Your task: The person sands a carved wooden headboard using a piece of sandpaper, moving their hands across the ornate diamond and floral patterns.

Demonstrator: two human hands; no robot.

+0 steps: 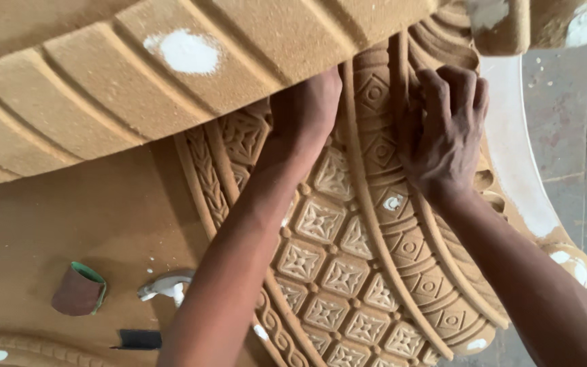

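- Carved panel [348, 272]: tan fibreboard piece with a grid of square rosettes, diamond bands and rope-pattern borders; lies flat across the bench [69, 217], under both hands.
- Upper moulding [137, 88]: wide fluted arch of the same board, overhanging the panel at the top of the view.
- Left hand [307, 109]: pressed against the carving just below the moulding's edge; fingers tucked under the overhang, so whether they pinch anything cannot be told.
- Right hand [446, 129]: fingers curled and bunched together, tips bearing on a diamond band; any abrasive under them is hidden.
- White filler patches [185, 51]: dabs on the moulding, one small spot [393, 202] on the panel, more along the pale right edge [518, 170].
- Sandpaper roll [79, 290], white lump [166, 285] and dark flat block [138, 338]: lying apart on the bench, untouched.
- Progress, as judged: carving cut and filler applied; filler spots appear raw, surface bare and unfinished, so smoothing seems partway, coating not begun.
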